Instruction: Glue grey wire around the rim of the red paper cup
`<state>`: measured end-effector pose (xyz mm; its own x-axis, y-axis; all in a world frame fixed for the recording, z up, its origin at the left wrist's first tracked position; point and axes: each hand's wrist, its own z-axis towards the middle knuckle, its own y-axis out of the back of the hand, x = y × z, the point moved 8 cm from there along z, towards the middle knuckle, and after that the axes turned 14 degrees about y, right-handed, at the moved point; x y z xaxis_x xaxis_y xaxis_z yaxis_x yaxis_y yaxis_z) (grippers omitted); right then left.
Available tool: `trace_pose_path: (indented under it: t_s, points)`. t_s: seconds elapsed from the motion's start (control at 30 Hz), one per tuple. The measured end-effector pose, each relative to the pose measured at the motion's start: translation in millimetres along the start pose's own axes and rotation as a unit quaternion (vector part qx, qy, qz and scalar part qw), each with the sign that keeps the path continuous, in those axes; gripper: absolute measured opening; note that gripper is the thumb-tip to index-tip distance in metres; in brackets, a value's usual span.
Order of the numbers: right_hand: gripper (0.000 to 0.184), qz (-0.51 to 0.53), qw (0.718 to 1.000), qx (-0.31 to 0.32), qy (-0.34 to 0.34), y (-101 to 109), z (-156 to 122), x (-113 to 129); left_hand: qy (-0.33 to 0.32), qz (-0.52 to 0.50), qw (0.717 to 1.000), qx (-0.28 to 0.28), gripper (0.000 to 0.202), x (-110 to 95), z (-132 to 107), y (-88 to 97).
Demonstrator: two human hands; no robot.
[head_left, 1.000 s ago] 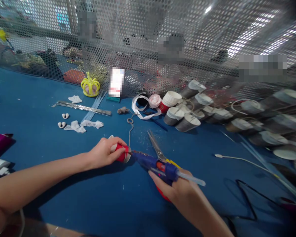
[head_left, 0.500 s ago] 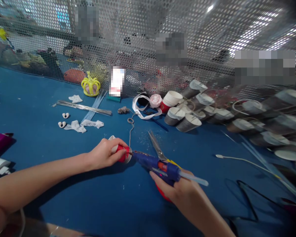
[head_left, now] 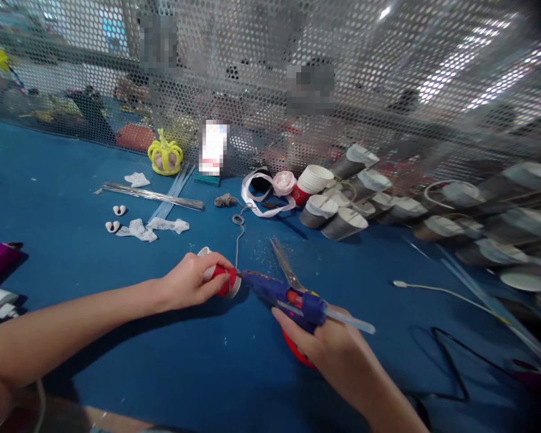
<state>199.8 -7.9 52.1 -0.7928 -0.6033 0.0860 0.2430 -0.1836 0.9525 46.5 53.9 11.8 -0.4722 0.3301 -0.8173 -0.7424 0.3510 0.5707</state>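
My left hand (head_left: 201, 278) is closed around a red and white paper cup (head_left: 228, 282) lying tilted on its side. A grey cord (head_left: 238, 243) runs from the cup up to a small bundle (head_left: 225, 200) on the table. In my right hand (head_left: 329, 343) is a blue hot glue gun (head_left: 284, 297), with a clear glue stick (head_left: 351, 320) poking out of its back. Its nozzle meets the cup's edge close to the cord; exact contact is hard to make out. Beneath the gun lie scissors (head_left: 285, 263), their handles partly covered by my right hand.
Grey-wrapped cups (head_left: 345, 224) crowd the right side, beside stacked paper cups (head_left: 313, 180) and white ribbon (head_left: 270, 211). Metal wires (head_left: 155, 196), lace pieces (head_left: 139, 230) and a yellow crown-shaped item (head_left: 165, 157) lie left. A perforated metal screen (head_left: 252, 90) borders the back. A black cable (head_left: 451, 367) curves at right.
The glue gun's nozzle has risen slightly along the cup's edge, and my right hand has shifted a little left. My left hand keeps its hold on the cup.
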Motion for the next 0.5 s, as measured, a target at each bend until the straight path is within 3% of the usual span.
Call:
trace_pose_path:
  t_s: [0.2,0.37,0.5]
  points:
    - [0.029,0.003,0.999,-0.001,0.045,1,-3,6,0.003,-0.006,1.000,0.009,0.019,1,-1,-1.8]
    - [0.020,-0.002,1.000,0.020,0.006,-7,-11,-6,-0.005,-0.019,1.000,0.012,0.018,0,-1,-2.1]
    - [0.017,0.012,1.000,0.004,0.006,-1,-4,-3,-0.008,-0.025,1.000,0.010,0.018,-1,-1,-1.6]
